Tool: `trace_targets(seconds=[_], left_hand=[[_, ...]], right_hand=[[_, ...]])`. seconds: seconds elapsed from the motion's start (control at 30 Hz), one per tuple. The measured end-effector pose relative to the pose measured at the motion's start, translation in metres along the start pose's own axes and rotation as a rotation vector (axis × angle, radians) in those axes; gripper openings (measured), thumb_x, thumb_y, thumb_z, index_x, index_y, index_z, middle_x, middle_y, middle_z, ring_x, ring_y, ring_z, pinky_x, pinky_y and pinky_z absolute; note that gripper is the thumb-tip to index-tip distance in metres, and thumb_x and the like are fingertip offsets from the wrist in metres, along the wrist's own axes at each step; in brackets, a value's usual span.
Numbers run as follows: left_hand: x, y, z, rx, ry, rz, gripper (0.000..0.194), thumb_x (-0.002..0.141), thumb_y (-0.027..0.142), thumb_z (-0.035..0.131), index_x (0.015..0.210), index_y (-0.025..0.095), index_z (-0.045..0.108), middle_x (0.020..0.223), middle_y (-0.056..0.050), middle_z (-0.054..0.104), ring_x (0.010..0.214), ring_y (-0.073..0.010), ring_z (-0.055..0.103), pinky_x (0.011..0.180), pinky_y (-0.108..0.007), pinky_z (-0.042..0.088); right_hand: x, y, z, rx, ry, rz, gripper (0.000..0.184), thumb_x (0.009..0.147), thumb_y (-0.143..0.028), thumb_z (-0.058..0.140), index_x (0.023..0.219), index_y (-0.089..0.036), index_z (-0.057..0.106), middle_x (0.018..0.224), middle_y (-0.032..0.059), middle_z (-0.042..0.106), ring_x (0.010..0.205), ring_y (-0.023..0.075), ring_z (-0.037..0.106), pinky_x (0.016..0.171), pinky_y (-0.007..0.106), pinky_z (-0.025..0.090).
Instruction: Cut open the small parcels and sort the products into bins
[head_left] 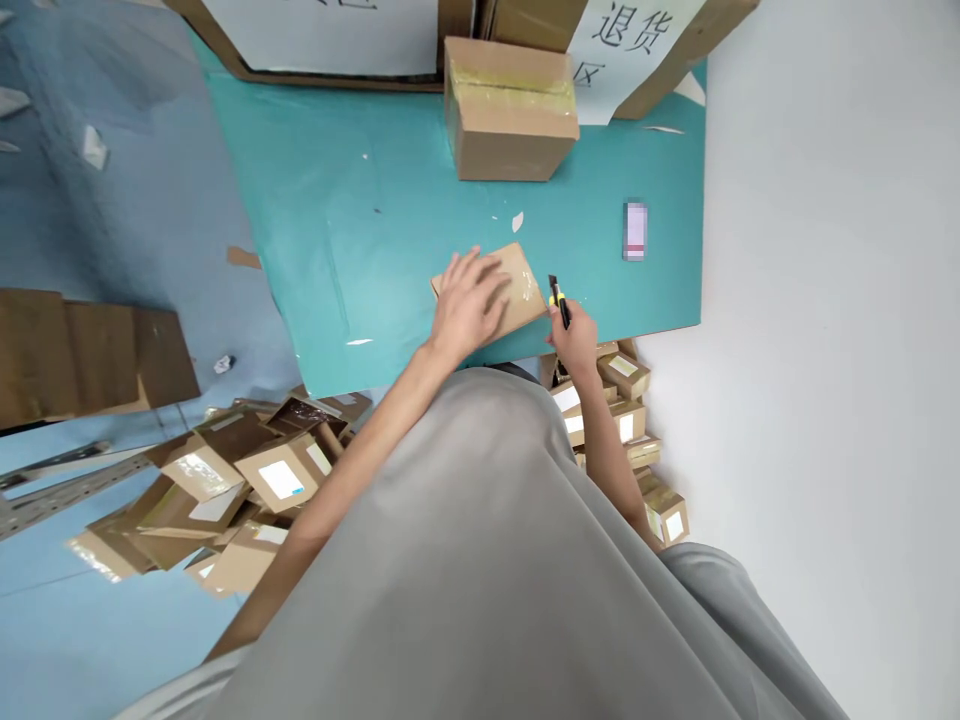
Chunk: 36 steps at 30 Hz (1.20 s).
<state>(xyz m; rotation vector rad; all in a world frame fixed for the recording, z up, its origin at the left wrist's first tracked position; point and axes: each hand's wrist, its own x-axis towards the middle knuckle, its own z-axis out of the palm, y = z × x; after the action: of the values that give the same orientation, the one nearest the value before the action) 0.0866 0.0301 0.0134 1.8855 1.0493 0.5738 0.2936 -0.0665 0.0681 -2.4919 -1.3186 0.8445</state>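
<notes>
A small flat cardboard box (523,283) lies at an angle near the front edge of the teal table. My left hand (470,305) rests on its top with the fingers spread, covering its left part. In my right hand (575,343) is a box cutter (559,302) with a black and yellow body, the fingers wrapped round it. Its tip points away from me, just right of the box's right corner. Shiny clear tape shows on the right part of the box.
A taped carton (517,140) stands at the back of the teal table (315,200), before larger boxes with paper signs. A phone (635,231) lies at the right. Parcels are piled on the floor at left (281,475) and right (626,375). A white wall (825,300) borders the right.
</notes>
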Motion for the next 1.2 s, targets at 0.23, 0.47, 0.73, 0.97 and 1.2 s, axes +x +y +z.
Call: trace_targets(seconds=[0.23, 0.47, 0.73, 0.97, 1.2], left_hand=[[0.006, 0.012, 0.032, 0.077, -0.088, 0.068, 0.044, 0.111, 0.049, 0.057, 0.149, 0.033, 0.073, 0.170, -0.009, 0.062, 0.175, -0.0375, 0.035, 0.147, -0.069, 0.012], [0.004, 0.013, 0.036, 0.104, -0.055, 0.051, 0.047, 0.112, 0.055, 0.055, 0.152, 0.034, 0.071, 0.167, -0.009, 0.065, 0.175, -0.0372, 0.035, 0.146, -0.068, 0.011], [0.003, 0.014, 0.036, 0.085, -0.056, 0.031, 0.047, 0.112, 0.052, 0.054, 0.154, 0.035, 0.070, 0.170, -0.007, 0.063, 0.176, -0.0356, 0.033, 0.147, -0.067, 0.008], [0.003, 0.015, 0.037, 0.058, -0.047, 0.003, 0.048, 0.112, 0.056, 0.057, 0.152, 0.035, 0.071, 0.170, -0.006, 0.063, 0.176, -0.0357, 0.033, 0.148, -0.067, 0.007], [0.004, 0.015, 0.045, 0.040, -0.091, 0.018, 0.039, 0.116, 0.047, 0.050, 0.141, 0.034, 0.076, 0.169, -0.005, 0.064, 0.175, -0.0300, 0.036, 0.149, -0.063, 0.009]], right_hand=[[-0.017, -0.006, 0.002, -0.048, -0.011, -0.088, 0.044, 0.117, -0.034, 0.042, 0.147, -0.016, 0.069, 0.134, 0.0193, 0.080, 0.116, 0.0305, 0.078, 0.105, 0.039, 0.057], [0.007, -0.022, -0.011, -0.197, -0.101, -0.186, 0.051, 0.118, -0.028, 0.039, 0.161, -0.015, 0.064, 0.148, 0.0198, 0.073, 0.128, 0.0321, 0.073, 0.111, 0.039, 0.054], [0.029, -0.033, -0.022, -0.276, -0.168, -0.235, 0.054, 0.119, -0.031, 0.036, 0.163, -0.016, 0.062, 0.142, 0.0196, 0.075, 0.122, 0.0342, 0.074, 0.108, 0.042, 0.055], [0.039, -0.050, -0.016, -0.333, -0.187, -0.171, 0.049, 0.121, -0.035, 0.041, 0.161, -0.017, 0.063, 0.125, 0.0203, 0.081, 0.119, 0.0368, 0.076, 0.103, 0.045, 0.056], [0.016, -0.050, -0.036, -0.447, -0.267, -0.051, 0.037, 0.119, -0.019, 0.046, 0.144, -0.015, 0.072, 0.121, 0.0230, 0.081, 0.116, 0.0369, 0.079, 0.101, 0.046, 0.058]])
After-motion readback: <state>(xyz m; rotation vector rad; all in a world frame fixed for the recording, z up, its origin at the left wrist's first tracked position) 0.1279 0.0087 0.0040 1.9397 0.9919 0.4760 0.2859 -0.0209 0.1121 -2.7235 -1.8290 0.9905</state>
